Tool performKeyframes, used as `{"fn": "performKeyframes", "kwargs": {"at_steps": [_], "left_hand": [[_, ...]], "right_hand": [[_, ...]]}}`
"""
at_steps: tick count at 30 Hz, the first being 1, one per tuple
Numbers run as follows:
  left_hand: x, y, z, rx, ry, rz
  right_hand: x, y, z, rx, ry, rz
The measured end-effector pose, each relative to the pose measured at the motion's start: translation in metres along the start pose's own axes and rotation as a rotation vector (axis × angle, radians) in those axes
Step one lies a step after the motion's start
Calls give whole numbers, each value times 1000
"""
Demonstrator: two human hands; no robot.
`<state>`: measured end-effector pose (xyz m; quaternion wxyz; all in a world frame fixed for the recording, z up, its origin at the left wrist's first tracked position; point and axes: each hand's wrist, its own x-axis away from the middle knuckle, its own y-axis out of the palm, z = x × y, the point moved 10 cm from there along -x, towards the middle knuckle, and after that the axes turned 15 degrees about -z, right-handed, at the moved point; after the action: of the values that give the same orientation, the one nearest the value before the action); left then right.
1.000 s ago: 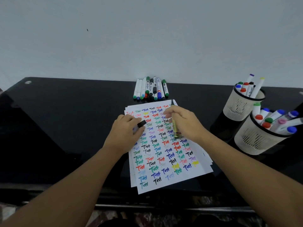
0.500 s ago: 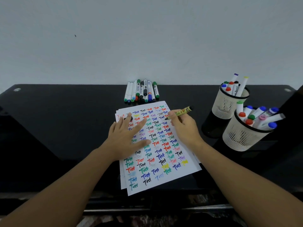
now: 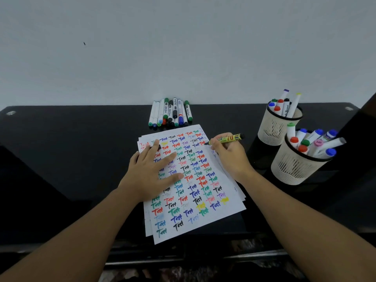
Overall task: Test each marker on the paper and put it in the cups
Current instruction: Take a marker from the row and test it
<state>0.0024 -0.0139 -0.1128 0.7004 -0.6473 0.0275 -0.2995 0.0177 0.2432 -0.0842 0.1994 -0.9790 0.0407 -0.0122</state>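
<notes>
The right hand [image 3: 230,157] has a closed pinch grip on a yellow marker [image 3: 225,138], tip at the paper's [image 3: 227,210] upper right edge; the left hand [image 3: 151,171] presses flat at centre. Straying past the edge would likely ink the table [image 3: 71,149].

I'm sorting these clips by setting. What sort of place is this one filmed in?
Probably a home or office desk set against a plain wall, though it's hard to be sure: a glossy black table, mesh pen cups full of markers, and paper covered in colored test scribbles.
</notes>
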Motion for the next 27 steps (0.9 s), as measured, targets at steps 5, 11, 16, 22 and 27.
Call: {"fn": "performKeyframes", "kwargs": {"at_steps": [5, 11, 16, 22, 27], "left_hand": [[1, 0, 1, 1, 3, 14], [1, 0, 0, 2, 2, 18], [1, 1, 0, 2, -1, 15], [-1, 1, 0, 0, -4, 11], [1, 1, 0, 8, 2, 14]], "right_hand": [[-1, 4, 3, 47, 22, -46], [-3, 9, 2, 76, 82, -78], [-3, 9, 4, 62, 92, -76], [-5, 12, 4, 79, 99, -93], [-5, 6, 8, 89, 111, -47]]}}
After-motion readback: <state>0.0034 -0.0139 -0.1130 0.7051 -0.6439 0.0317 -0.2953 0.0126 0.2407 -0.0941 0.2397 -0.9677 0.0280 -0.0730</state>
